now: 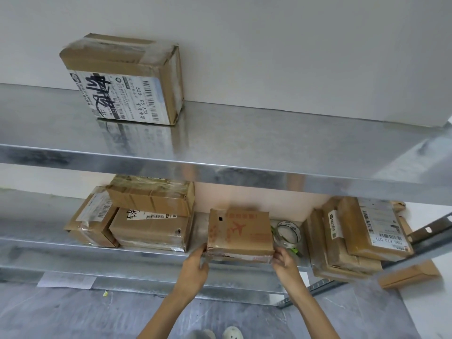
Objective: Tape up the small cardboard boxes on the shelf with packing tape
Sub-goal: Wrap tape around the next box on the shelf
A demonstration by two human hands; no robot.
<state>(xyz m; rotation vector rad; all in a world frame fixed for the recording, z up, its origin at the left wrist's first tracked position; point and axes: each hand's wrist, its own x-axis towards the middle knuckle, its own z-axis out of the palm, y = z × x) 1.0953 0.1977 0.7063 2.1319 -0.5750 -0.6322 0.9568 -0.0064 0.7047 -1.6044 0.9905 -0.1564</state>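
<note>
Although the upper shelf (220, 167) cuts off the stacked boxes (151, 200) behind, the red-printed box (241, 231) shows whole on the lower shelf (97, 255). Left hand (198, 263) curls round its front-left corner; right hand (285, 261) pinches the front-right corner, fingertips unclear. Tape roll (289, 232) just beside the box, half hidden.

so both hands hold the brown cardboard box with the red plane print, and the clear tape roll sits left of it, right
Not left: the head view shows the clear tape roll on the right of the brown cardboard box with the red plane print. The left hand and right hand do hold that box.
</note>
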